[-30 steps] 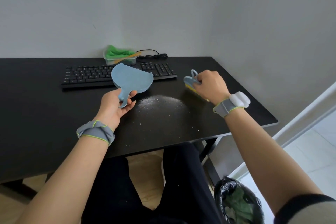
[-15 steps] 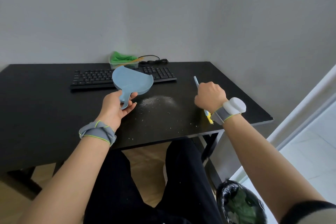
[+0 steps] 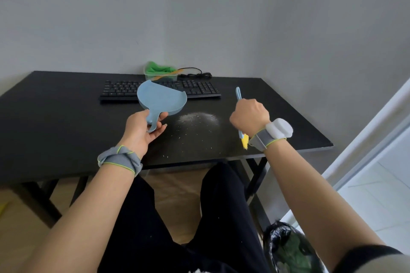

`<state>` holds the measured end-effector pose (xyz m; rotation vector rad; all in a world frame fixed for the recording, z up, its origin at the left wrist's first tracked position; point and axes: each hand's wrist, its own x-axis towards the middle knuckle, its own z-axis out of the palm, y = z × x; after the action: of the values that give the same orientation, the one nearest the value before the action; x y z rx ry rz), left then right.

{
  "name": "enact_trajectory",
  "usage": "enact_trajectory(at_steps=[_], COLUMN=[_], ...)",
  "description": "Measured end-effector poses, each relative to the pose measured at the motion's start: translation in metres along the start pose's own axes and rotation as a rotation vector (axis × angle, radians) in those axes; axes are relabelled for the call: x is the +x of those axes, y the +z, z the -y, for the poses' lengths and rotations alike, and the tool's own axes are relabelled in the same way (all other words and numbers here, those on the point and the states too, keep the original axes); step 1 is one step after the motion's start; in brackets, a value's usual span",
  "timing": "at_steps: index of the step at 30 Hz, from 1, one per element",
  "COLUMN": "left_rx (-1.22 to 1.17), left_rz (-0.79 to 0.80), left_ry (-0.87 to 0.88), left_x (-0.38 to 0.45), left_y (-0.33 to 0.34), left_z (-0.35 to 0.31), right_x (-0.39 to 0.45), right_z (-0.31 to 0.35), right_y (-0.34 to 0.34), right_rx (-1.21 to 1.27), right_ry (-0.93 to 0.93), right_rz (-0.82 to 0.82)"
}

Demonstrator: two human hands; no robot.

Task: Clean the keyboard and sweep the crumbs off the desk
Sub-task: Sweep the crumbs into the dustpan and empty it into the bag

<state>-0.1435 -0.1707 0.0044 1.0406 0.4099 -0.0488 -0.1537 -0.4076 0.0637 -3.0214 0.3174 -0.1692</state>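
While a seated person leans over it, a black rectangular desk (image 3: pixel 55 117) fills the middle of the frame, set into the corner of a grey-walled room. At its far edge lies a black full-size keyboard (image 3: pixel 199 90), its cable coiled behind it, just beside a clear plastic tub (image 3: pixel 159 76) holding a green cloth. Below the desk's right front corner stands a bin lined with a black plastic bag (image 3: pixel 286 248). Raised above the desk in front of the keyboard is a pale blue plastic dustpan (image 3: pixel 160 99), tilted up; the left hand (image 3: pixel 139 131) has its grip closed around the pan's short handle. Near the right front edge, the right hand (image 3: pixel 249 116) is fisted, its grip clamped on a small blue-handled brush (image 3: pixel 239 97) whose yellow bristles point down toward the desk by the wrist. Both wrists wear grey bands, the right one carrying a white device. Between the two hands a heap of white crumbs (image 3: pixel 198 118) sits on the desk, with stray specks scattered toward the front edge.
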Motion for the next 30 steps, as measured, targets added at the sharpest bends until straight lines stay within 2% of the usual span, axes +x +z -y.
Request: enact_trajectory(at_steps=[2,6,8,11,14,15,17,20,25,27,30], left_rx=[-0.004,-0.003,-0.002,-0.007,-0.02,-0.021,-0.016,-0.013,-0.027,-0.026,-0.033], left_rz=[-0.005,-0.031,-0.036,-0.035,-0.04,-0.044,-0.046,-0.048,-0.049,-0.054,-0.064], left_ry=[0.009,0.005,-0.001,0.007,0.005,0.002,-0.005,-0.012,-0.003,0.003,0.014], left_x=[-0.004,-0.006,-0.006,-0.005,-0.005,-0.005,-0.006,-0.005,-0.005,-0.005,-0.007], left_y=[-0.001,-0.004,-0.006,-0.009,-0.009,-0.008,-0.006,-0.006,-0.01,-0.01,-0.009], left_z=[0.001,-0.001,-0.002,-0.004,-0.005,-0.004,-0.002,0.0,-0.004,-0.006,-0.008], right_x=[-0.007,-0.014,-0.01,-0.004,-0.011,-0.016,-0.019,-0.013,-0.007,-0.009,-0.011], right_z=[0.007,0.032,0.038,0.029,0.018,0.02,0.029,0.045,0.035,0.027,0.028], right_y=[0.011,0.023,0.02,0.01,0.007,0.011,0.023,0.032,0.013,0.005,0.002], right_rx=[-0.001,0.384,0.505,0.404,0.134,0.115,0.214,0.46,0.429,0.455,0.674], right_ry=[-0.004,-0.088,-0.091,-0.05,-0.031,-0.024,-0.026,-0.038,-0.137,-0.185,-0.222], right_rz=[0.065,0.117,0.069,-0.077,-0.01,0.029,0.065,0.031,-0.138,-0.097,0.147])
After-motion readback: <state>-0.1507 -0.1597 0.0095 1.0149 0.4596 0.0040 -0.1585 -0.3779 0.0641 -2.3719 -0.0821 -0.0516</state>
